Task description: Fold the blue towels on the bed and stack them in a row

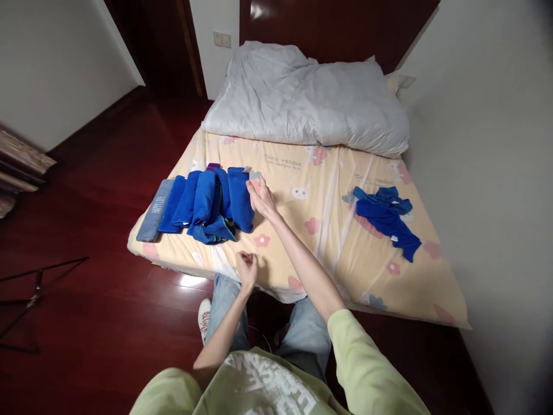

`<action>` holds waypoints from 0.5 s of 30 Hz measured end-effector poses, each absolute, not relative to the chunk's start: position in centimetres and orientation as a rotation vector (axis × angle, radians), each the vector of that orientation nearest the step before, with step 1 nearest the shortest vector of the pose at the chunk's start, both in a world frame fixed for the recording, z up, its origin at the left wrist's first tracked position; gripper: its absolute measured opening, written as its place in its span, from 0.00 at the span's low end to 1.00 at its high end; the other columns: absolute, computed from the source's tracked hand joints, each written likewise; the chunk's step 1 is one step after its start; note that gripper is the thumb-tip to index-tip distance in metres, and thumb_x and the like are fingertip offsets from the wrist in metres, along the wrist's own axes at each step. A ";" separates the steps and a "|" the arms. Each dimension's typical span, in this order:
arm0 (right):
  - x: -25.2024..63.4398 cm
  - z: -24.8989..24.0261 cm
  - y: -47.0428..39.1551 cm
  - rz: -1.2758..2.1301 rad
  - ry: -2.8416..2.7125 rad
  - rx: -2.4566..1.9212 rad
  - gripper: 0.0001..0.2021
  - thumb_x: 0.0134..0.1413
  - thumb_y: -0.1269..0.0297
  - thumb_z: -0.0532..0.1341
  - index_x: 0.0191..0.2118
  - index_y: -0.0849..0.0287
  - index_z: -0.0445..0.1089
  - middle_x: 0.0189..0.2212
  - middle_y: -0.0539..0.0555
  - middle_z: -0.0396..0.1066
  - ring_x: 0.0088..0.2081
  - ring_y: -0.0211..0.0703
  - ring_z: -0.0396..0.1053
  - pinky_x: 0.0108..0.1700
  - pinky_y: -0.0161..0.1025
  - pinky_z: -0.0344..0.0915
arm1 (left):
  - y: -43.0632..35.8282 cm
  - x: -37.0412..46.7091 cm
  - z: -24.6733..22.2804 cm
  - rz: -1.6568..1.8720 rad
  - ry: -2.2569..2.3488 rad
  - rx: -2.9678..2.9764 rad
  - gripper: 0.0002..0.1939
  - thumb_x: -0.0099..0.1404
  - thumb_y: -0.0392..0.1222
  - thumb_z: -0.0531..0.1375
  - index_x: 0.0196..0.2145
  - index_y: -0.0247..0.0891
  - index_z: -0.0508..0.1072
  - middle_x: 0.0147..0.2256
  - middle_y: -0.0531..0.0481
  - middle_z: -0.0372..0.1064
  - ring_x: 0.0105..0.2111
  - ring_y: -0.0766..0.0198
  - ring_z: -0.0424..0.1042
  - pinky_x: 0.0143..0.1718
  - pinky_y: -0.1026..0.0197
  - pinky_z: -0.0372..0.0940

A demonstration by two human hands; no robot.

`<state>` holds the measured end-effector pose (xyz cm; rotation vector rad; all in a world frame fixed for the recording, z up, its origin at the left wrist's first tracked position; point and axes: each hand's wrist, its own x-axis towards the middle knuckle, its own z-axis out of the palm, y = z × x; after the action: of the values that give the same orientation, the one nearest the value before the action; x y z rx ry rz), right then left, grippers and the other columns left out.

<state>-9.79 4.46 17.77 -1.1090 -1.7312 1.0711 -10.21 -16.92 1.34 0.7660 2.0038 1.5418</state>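
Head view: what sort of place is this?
Most likely a bedroom: there is a bed with a printed sheet, pale bunched bedding and a dark headboard.

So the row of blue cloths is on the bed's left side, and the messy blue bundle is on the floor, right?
Not quite: the head view shows the messy blue bundle on the bed, not the floor. The row of blue cloths is on its left side.

Pale duvet [306,106] before dark headboard [337,29], wall socket [222,40], striped curtain [21,161], black stand [38,281] on reddish floor [108,328].
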 end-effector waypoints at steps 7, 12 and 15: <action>2.5 11.1 -0.2 1.071 -1.659 -1.155 0.24 0.65 0.42 0.59 0.52 0.56 0.77 0.56 0.61 0.76 0.59 0.47 0.73 0.63 0.47 0.67 | -27.0 -4.5 -1.7 0.809 1.460 1.516 0.07 0.70 0.40 0.51 0.34 0.42 0.65 0.34 0.49 0.67 0.34 0.60 0.68 0.40 0.58 0.64; 17.1 6.3 -0.3 0.939 -1.490 -1.570 0.09 0.59 0.61 0.64 0.41 0.59 0.78 0.43 0.57 0.81 0.44 0.44 0.78 0.51 0.43 0.74 | -30.2 -5.0 -4.5 0.167 1.064 1.762 0.10 0.64 0.32 0.52 0.38 0.41 0.71 0.41 0.47 0.71 0.40 0.60 0.72 0.44 0.61 0.64; 25.3 6.5 2.8 0.675 -1.392 -1.772 0.12 0.57 0.70 0.61 0.45 0.60 0.77 0.45 0.58 0.80 0.41 0.44 0.77 0.52 0.43 0.73 | -30.4 -5.5 -5.3 -0.052 1.077 1.763 0.13 0.63 0.30 0.53 0.42 0.42 0.72 0.45 0.47 0.72 0.45 0.59 0.74 0.47 0.61 0.65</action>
<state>25.33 2.81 6.46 -1.7719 -1.3924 0.6754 -5.51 -30.44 -5.28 1.7625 1.0774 -0.0518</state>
